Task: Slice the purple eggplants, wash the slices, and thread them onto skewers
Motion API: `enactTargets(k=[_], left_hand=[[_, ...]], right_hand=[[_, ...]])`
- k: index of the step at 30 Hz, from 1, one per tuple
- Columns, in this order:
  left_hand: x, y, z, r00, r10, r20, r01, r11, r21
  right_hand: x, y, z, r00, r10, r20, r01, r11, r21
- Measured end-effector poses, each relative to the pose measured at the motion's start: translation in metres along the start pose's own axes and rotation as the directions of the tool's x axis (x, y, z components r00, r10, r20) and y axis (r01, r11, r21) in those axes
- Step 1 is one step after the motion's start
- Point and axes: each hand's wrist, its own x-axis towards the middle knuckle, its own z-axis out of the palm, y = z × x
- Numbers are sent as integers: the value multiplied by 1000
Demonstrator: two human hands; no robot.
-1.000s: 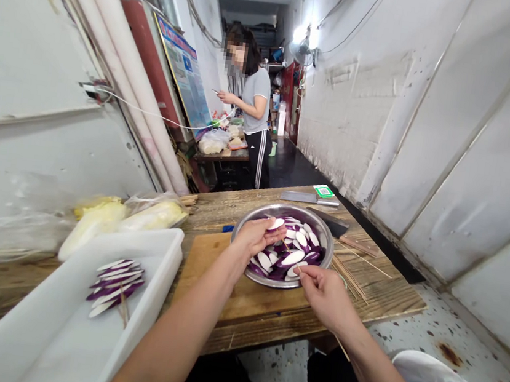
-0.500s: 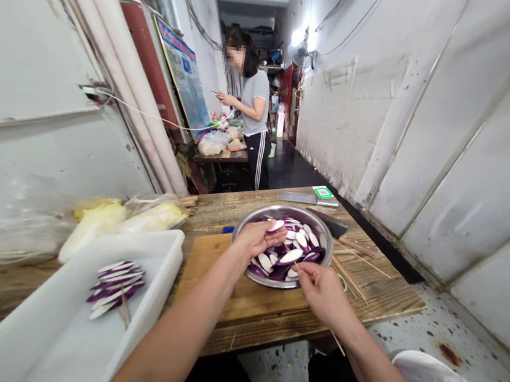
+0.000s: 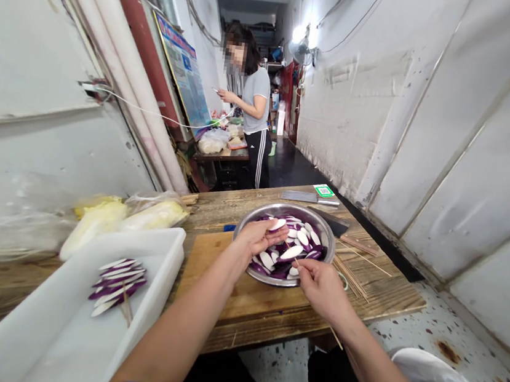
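My left hand (image 3: 259, 236), palm up over the metal bowl (image 3: 267, 280), has its fingers curled around an eggplant slice (image 3: 277, 225) with white flesh and purple skin. A thin wooden skewer (image 3: 335, 338) is pinched in my right hand (image 3: 318, 283) at the bowl's near right edge. Its front end points up-left toward the left fingers; whether it pierces the slice is hard to see. Loose eggplant slices (image 3: 291, 254) fill the bowl. Skewered eggplant slices (image 3: 120, 286) lie in the white tray (image 3: 55, 340) at left.
Bare skewers (image 3: 352, 278) and a dark-bladed knife (image 3: 332, 224) lie right of the bowl, with a cleaver (image 3: 299, 196) behind it. A cutting board (image 3: 202, 265) extends under the bowl. Plastic bags (image 3: 154, 214) sit beyond the tray. Further back, a person (image 3: 256, 101) stands holding a phone.
Almost nothing differs. Both hands keep their places over the bowl, and the view has shifted very slightly.
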Motion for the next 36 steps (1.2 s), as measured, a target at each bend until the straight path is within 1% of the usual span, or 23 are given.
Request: enactTargets(k=[4,9,12,16,18,21,25,27,29,32,34,36], left_hand=[[0,-1,-1,999,-2,33,2,1000,-14],[-4,0,2,1000,0,32,0,1000,-16],[-5,1,4,999,-21,28,21,1000,0],[-5,3,6,997,-21,80,22,1000,-12],[-7,2,7,996,-21,86,22,1000,-10],[-13,-2,13,996,-31,88,29,999,30],[-26,-7,26,993,50,103,-56,997,55],[-31,-8,31,992,73,99,-78,996,53],[-33,-8,33,994,73,86,-78,995,57],[-33,-11,34,996,41,74,-47,995,88],[-34,-13,35,996,18,89,-27,994,102],[-34,-14,36,991,17,134,-30,994,101]], right_hand=[[0,-3,-1,1000,15,17,-15,1000,-13],[1,-4,-2,1000,8,28,-7,1000,-30],[1,-6,-2,1000,5,10,-4,998,-64],[-1,-9,-2,999,-15,-30,12,995,-101],[-2,-10,-1,999,-28,-45,23,994,-110],[0,-11,0,998,-26,-57,19,993,-118],[2,-9,-1,996,-25,-84,14,991,-132],[2,-8,-2,994,-38,-99,24,991,-134],[1,-8,-2,993,-44,-105,30,991,-130],[2,-7,-1,992,-49,-115,35,992,-125],[5,-7,-1,991,-47,-125,32,992,-119],[7,-6,-1,990,-43,-136,28,994,-108]])
